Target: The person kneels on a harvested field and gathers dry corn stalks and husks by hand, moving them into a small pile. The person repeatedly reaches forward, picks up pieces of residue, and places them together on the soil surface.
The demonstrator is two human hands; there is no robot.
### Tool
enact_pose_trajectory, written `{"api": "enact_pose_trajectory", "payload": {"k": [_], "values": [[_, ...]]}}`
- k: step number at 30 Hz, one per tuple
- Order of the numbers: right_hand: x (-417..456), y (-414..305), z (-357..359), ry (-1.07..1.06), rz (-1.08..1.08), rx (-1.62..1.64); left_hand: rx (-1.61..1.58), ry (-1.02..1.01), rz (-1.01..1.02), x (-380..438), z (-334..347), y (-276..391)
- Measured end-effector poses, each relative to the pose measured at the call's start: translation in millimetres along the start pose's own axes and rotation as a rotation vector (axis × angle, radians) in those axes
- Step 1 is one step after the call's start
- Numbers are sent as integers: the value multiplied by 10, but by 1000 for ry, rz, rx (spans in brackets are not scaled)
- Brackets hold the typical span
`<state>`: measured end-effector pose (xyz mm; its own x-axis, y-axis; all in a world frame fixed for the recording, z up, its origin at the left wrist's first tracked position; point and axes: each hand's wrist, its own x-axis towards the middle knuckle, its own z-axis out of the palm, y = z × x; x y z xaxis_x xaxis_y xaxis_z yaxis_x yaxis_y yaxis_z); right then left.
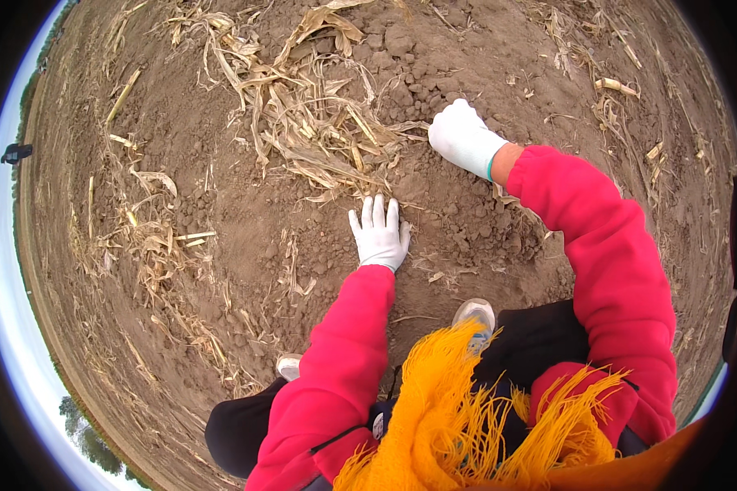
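My left hand (382,236), in a white glove, is spread flat with its fingers apart over the brown soil (252,215). Its fingertips reach the near edge of a heap of dry corn leaves and husks (319,129). To the right of that heap, my right hand (464,136), gloved in white with a green cuff edge, is curled knuckles-up over the ground. One dry leaf strip (410,126) runs from the heap up to its left side. The fingertips are hidden underneath, so whether they grip the strip cannot be made out. Crumbly clods (479,227) lie below this hand.
Cut corn stalk pieces (615,86) and a scattered row of dry leaves (153,245) lie on both sides. My shoes (476,313) stand on the soil close behind my hands. An orange fringed scarf (430,393) hangs before me. A distant dark figure (17,153) shows near the horizon.
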<state>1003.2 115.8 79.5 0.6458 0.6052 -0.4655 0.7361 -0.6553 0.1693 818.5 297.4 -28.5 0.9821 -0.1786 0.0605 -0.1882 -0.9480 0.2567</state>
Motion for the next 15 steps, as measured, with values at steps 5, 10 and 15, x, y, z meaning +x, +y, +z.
{"api": "enact_pose_trajectory", "payload": {"k": [5, 10, 15], "values": [[-119, 190, -79, 263, 174, 122, -14, 31, 16, -18, 9, -23], [-158, 437, -611, 723, 325, 334, -101, 45, 41, -4, -77, -58], [353, 68, -955, 593, 31, 594, 26, 175, -128, -372, -476, -503]]}}
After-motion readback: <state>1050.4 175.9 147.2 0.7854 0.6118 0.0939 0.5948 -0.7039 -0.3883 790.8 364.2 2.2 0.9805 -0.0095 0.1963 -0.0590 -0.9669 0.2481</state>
